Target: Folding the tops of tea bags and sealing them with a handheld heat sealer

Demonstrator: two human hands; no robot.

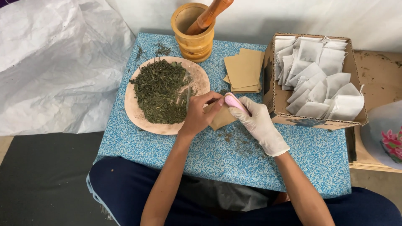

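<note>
My left hand (200, 114), bare, holds a small brown paper pouch (222, 118) by its upper edge, just right of a round plate (138, 117) heaped with dried green herbs (160, 91). My right hand (258, 123) wears a white glove and grips a small pink scoop (234, 101) whose tip meets the pouch's opening. Both hands hover over a low table with a blue speckled top (209, 155).
A wooden mortar (193, 37) with a pestle (209, 14) stands at the back. A stack of brown pouches (243, 70) lies beside it. A cardboard box (278, 98) of white filled bags (318, 79) sits on the right. Loose herb crumbs (228, 136) dot the table.
</note>
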